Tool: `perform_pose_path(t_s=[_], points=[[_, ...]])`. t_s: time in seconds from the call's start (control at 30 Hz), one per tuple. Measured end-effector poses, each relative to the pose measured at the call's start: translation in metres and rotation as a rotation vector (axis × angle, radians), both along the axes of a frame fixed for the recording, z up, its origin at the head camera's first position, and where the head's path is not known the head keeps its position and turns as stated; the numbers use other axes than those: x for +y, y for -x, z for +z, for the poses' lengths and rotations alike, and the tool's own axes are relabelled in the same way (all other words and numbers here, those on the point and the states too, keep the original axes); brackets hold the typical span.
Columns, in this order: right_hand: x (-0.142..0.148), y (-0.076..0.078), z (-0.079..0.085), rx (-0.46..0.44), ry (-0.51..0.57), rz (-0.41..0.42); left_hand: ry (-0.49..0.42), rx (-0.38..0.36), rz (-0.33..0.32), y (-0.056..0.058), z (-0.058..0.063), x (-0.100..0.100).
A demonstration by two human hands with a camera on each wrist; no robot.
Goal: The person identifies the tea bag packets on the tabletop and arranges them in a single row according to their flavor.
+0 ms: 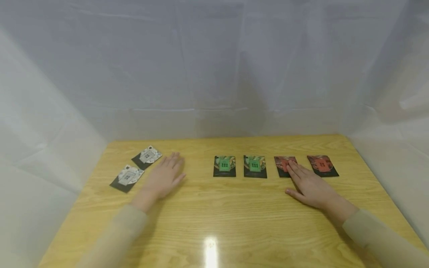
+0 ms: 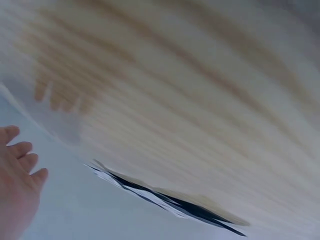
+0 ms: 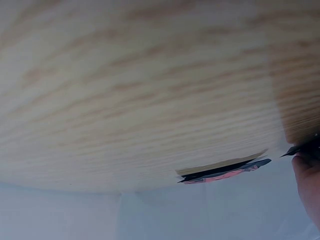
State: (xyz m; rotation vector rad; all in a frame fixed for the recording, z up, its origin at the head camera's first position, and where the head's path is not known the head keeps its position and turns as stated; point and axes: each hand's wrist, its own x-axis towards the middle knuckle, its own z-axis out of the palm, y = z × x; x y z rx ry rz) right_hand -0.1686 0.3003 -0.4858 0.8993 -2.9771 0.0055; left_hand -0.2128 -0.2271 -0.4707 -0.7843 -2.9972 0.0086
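Two white-and-black packets [image 1: 127,178] lie tilted at the table's left, one above the other. Just to their right is my left hand [image 1: 165,176], fingers extended and holding nothing. The left wrist view shows this hand [image 2: 20,180] raised off the tabletop, with packets [image 2: 167,197] nearby. My right hand [image 1: 310,186] rests its extended fingers on a red-and-black packet [image 1: 281,167], covering part of it. A second red packet [image 1: 323,166] lies to the right of those fingers. Two green-and-black packets [image 1: 225,166] lie side by side in mid-table.
The wooden table [image 1: 207,212] has a bright glare spot near its front. White sheeting [image 1: 214,74] hangs behind it and along both sides. Beige sleeves [image 1: 378,238] cover both forearms.
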Motion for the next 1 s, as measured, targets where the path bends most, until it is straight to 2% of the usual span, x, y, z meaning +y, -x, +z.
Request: perform_pose_path(t_s=[0.27, 0.6, 0.83, 1.0], points=[[0.0, 0.001, 0.0, 0.004, -0.001, 0.004, -0.003, 0.002, -0.012, 0.004, 0.004, -0.024], [0.0, 0.0, 0.0, -0.003, -0.005, 0.002, -0.001, 0.028, -0.027, 0.011, 0.0, -0.054], [0.001, 0.001, -0.001, -0.007, -0.007, -0.002, -0.005, -0.017, 0.031, 0.015, -0.001, -0.075], [0.0, 0.001, -0.001, -0.015, -0.011, -0.006, -0.002, -0.047, 0.07, 0.012, 0.003, -0.086]])
